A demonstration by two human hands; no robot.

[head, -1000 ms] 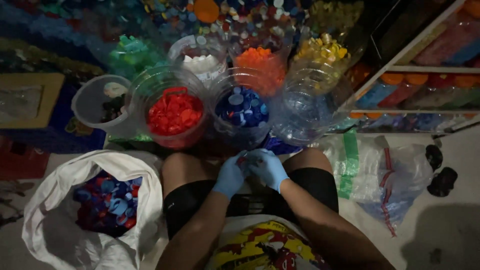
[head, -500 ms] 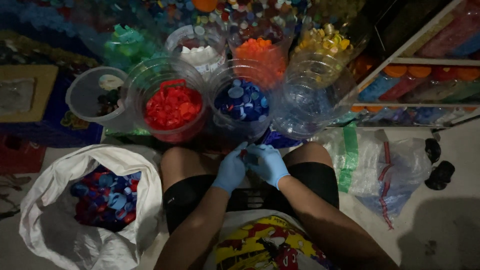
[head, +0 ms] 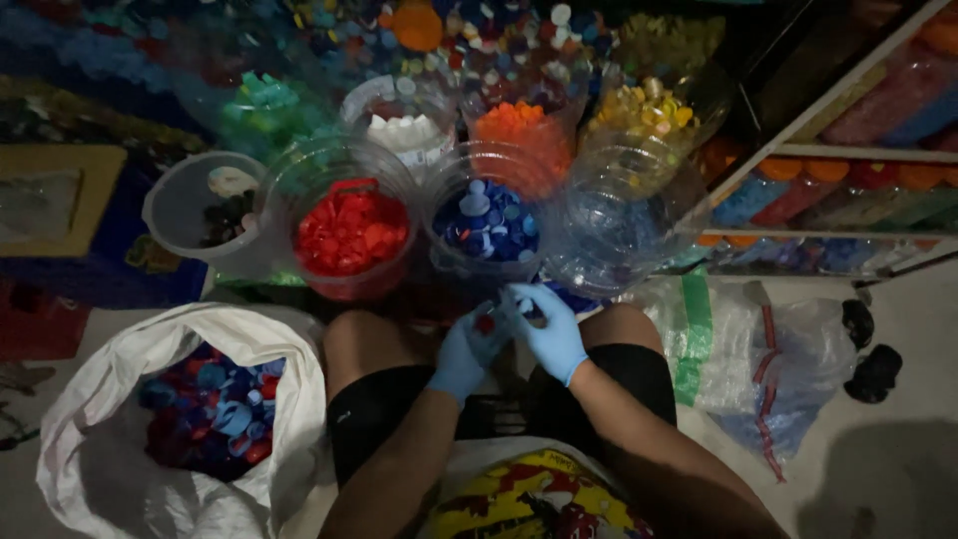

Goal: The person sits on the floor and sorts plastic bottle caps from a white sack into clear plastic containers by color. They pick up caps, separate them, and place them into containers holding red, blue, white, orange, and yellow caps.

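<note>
My two hands wear blue gloves and meet above my knees. My left hand [head: 465,351] pinches a small red bottle cap [head: 486,323] at its fingertips. My right hand [head: 548,330] touches the same spot, its fingers curled around something small that I cannot make out. Just beyond the hands stand a clear tub of red caps [head: 351,236] and a clear tub of blue caps [head: 487,222]. A white sack [head: 120,399] with mixed blue and red caps lies open beside my left knee.
More clear tubs hold orange caps [head: 519,135], yellow caps [head: 646,108], white caps [head: 404,132] and green caps [head: 264,108]. An empty-looking clear tub [head: 624,230] and a grey bucket [head: 195,210] flank them. Crumpled plastic bags [head: 768,349] lie to the right below a shelf.
My hands stay together above my knees but have shifted slightly. A red cap now shows between the fingertips. The view has drifted a little.
</note>
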